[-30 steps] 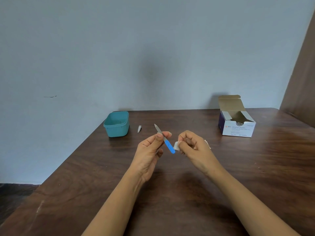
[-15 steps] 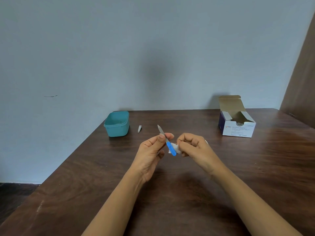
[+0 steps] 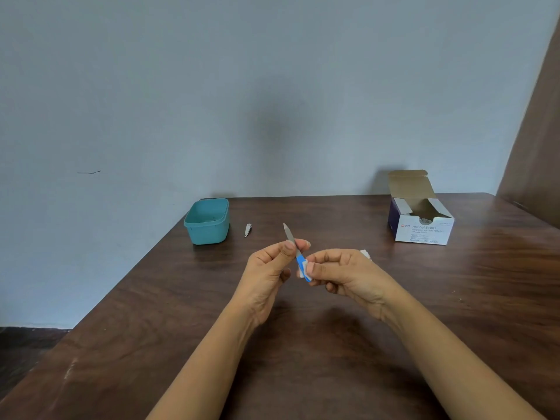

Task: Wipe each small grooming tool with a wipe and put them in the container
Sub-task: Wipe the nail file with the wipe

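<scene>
Two hands are raised above the worktop [image 3: 303, 359]: the left hand [image 3: 269, 268] pinches one nail file [image 3: 290, 236] at mid-length between thumb and forefinger, metal tip tilted up and away, while the right hand [image 3: 345, 274] pinches one white wipe [image 3: 304, 268] folded around the file's blue handle (its other fingers loosely curled). One nail clipper [image 3: 248, 230] lies just beside one open teal container [image 3: 207, 221], far left; one open box of alcohol swabs [image 3: 421, 219] stands far right
</scene>
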The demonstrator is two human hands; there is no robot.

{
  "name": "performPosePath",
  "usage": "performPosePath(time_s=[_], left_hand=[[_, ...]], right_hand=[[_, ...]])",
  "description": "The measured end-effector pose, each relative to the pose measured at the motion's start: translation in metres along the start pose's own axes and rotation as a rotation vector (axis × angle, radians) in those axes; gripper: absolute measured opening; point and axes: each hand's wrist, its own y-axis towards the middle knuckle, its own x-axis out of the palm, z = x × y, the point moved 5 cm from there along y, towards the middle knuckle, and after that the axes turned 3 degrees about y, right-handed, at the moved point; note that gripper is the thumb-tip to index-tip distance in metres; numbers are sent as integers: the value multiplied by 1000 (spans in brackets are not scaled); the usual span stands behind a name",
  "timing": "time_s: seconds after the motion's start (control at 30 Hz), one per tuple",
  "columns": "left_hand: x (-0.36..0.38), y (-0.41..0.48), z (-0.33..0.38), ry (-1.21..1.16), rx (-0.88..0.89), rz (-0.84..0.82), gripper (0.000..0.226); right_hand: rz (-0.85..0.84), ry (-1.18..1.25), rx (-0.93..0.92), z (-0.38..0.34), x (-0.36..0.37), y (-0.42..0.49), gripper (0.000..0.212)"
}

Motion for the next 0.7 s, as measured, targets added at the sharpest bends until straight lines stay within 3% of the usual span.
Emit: performPosePath(time_s=[0.13,0.43,0.6,0.7], left_hand=[[2,-2,1,28,18,-4,29],[2,-2,-1,17,21,24,22],[1,-2,-1,-9,11,55,22],[0,-2,-1,-3,9,66,21]], right_hand=[[-42,-4,13,2,5,-1,6],[-105,9,66,4,5,0,9],[-55,-30,25,5,4,2,22],[-76,11,47,6,4,2,18]])
